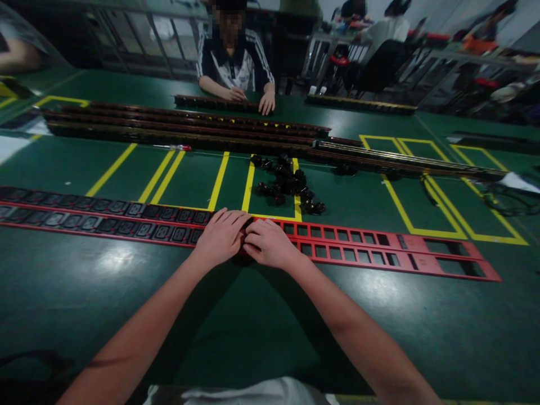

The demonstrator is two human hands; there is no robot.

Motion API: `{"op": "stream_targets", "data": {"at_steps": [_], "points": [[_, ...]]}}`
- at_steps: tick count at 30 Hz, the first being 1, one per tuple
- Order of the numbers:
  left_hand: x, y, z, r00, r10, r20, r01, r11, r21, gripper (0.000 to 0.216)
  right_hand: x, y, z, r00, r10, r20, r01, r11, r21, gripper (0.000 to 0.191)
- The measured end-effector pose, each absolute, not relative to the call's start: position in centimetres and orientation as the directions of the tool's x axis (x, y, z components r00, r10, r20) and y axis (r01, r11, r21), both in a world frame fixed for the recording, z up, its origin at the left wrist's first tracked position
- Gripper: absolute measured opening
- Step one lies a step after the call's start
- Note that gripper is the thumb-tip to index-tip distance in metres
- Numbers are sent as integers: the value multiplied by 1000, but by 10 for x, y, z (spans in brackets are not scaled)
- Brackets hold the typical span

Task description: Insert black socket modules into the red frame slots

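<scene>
A long red panel [350,243] with two rows of rectangular cut-outs lies across the green table in front of me. Its left part holds several black sockets [126,219]; the right part has bare openings. My left hand [221,236] and my right hand [270,243] rest side by side on the panel at its middle, fingers curled and pressing down on a spot between them. What lies under the fingertips is hidden. A loose pile of black sockets [289,184] sits just beyond the panel.
Long dark strips [185,128] are stacked across the table's far side. A person sits opposite with both hands on another strip [219,103]. Yellow lines [219,180] mark boxes on the table. A pen [172,147] lies left of centre; cables [502,199] lie at the right.
</scene>
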State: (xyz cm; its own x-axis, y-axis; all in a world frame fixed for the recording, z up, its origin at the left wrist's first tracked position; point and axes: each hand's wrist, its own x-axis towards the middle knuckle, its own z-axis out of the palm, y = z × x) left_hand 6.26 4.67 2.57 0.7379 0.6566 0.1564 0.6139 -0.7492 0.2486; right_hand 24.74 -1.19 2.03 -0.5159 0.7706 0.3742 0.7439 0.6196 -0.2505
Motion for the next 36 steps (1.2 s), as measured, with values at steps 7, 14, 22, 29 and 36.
{"op": "stream_targets", "data": {"at_steps": [7,14,22,29,36], "points": [[63,44,28,823,559,103,538,-824,176,53,280,-2,24,-14,916,400,973,104,-205,24],[63,46,26,831,552,76,534,-828,169,54,292,5,14,145,959,243,974,-95,-207,34],[64,42,26,822,564,78,546,-820,172,54,293,4,18,12,981,196,963,41,-266,41],[64,42,26,827,559,68,546,-826,140,50,294,4,19,84,971,225,940,-3,-342,33],[65,43,28,825,562,63,553,-825,119,47,296,6,15,54,976,212,932,27,-361,29]]}}
